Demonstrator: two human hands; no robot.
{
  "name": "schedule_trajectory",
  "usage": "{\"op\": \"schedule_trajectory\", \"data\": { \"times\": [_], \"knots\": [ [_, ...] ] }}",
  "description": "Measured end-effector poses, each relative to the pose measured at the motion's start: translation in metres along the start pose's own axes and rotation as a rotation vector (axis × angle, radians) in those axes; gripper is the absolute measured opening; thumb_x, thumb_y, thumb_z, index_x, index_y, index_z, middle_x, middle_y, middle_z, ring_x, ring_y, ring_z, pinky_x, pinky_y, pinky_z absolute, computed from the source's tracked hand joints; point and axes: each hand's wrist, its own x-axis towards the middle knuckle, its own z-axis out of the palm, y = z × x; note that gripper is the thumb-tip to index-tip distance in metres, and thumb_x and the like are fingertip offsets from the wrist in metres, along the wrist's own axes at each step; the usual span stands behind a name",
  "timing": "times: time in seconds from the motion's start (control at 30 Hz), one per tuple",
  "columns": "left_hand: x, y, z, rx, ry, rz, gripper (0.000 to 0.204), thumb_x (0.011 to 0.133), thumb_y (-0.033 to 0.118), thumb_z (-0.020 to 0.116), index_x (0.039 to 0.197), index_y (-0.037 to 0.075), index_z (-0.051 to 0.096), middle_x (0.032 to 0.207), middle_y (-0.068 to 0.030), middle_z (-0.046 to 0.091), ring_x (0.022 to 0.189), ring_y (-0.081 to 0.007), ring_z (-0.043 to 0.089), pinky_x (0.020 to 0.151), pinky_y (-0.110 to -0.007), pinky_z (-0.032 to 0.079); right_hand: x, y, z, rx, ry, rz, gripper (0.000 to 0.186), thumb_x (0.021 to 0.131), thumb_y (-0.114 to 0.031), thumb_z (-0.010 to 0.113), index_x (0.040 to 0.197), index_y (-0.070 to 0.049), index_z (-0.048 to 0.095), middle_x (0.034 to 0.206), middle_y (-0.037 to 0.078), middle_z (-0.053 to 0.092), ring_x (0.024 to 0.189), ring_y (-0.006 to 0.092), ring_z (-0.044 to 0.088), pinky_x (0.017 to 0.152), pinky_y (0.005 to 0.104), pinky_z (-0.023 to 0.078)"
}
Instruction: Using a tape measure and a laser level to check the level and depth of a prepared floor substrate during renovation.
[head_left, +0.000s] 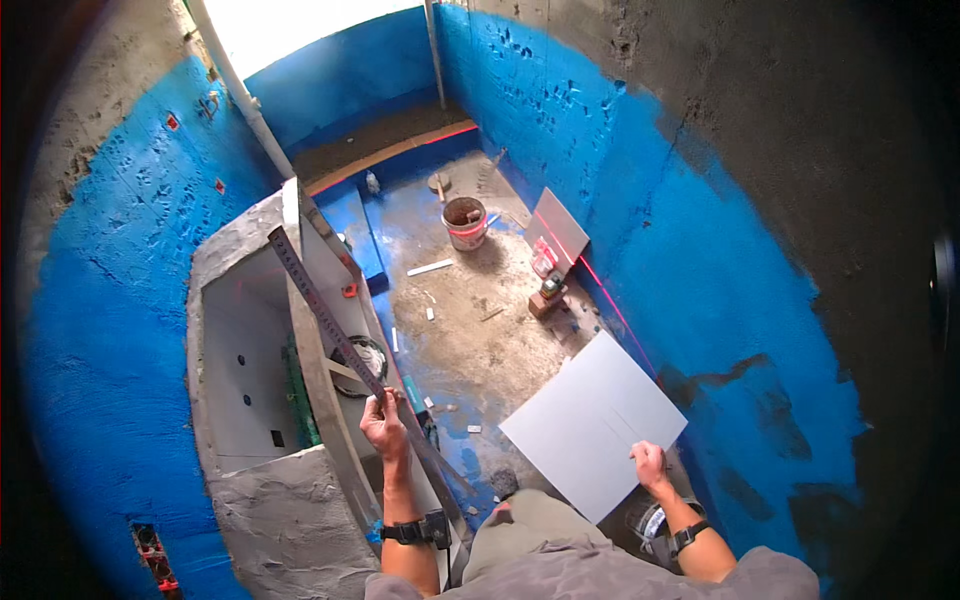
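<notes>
Left hand [386,428]: fingers closed on one end of the ruler [328,318], a numbered dark strip running up and left over the grey box [275,500]. Can't tell if the ruler touches the box.

Right hand [651,464]: at the lower right edge of the white tile [570,425], fingers curled. Can't tell if they grip the edge. Tile sits in front of the body, right of centre, its corner toward the blue wall [720,260]; a few thin dark lines on its face near the hand. A dark bucket [640,518] shows partly beyond the tile's lower edge, near the right forearm.

Both wrists wear black straps.

Floor [460,330]: dusty, with blue patches. A pale bucket [465,233] stands upright farther off, dark inside. White strip [430,268] lies just this side of it. Level [551,287] on a brick [545,303], near a second tile [560,233] leaning on the wall. Red line along the wall's base. Dark tub [363,385] with white contents just beside the ruler.
</notes>
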Motion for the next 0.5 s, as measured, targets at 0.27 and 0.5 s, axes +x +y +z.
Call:
{"op": "schedule_trajectory", "data": {
  "times": [0.27, 0.5],
  "knots": [
    [0.094, 0.089, 0.01, 0.169, -0.164, 0.2, 0.02, 0.101, 0.021, 0.069, 0.107, 0.002, 0.073, 0.088, 0.0062, 0.057, 0.081, -0.0043, 0.049, 0.073, -0.023, 0.038, 0.07, -0.085, 0.106, -0.07, -0.196, -0.047, 0.036, 0.089, -0.033, 0.069, 0.081, 0.002, 0.071, 0.069, 0.016, 0.068, 0.064, 0.021, 0.066, 0.063, 0.0377, 0.051],
    [0.207, 0.107, 0.063, 0.073, -0.175, 0.231, 0.017, 0.101, 0.009, 0.067, 0.11, -0.004, 0.072, 0.094, 0.0027, 0.057, 0.081, -0.0045, 0.053, 0.071, -0.021, 0.042, 0.163, -0.138, 0.192, -0.067, -0.219, -0.04, 0.034, 0.087, -0.034, 0.069, 0.085, 0.0, 0.073, 0.076, 0.019, 0.071, 0.074, 0.0291, 0.072, 0.069, 0.0403, 0.054]
  ]
}}
